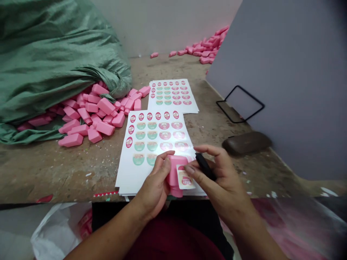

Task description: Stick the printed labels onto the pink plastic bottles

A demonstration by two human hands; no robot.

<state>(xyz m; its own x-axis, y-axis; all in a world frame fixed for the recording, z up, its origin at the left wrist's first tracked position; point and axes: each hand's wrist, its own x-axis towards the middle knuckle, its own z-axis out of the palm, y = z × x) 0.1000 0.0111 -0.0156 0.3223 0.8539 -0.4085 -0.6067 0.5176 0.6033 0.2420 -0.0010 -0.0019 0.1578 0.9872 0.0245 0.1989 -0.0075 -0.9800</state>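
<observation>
The pink bottle (174, 176), clasped in the left hand (155, 182) above the sticker sheets (124, 171), seems mid-labelling — the right hand (221, 177) pinches a label (186, 182) at its face, black tool (204, 166) tucked in — so careful, even pressing appears called for.

My left forearm (116, 225) and right forearm (255, 227), both bare, slant inward from below. My left hand (155, 186) curls in a grip, thumb (165, 169) pointing forward. My right hand (221, 177) faces it, thumb pointing across, index finger (210, 148) stretched out above, wrist bent inward.
</observation>
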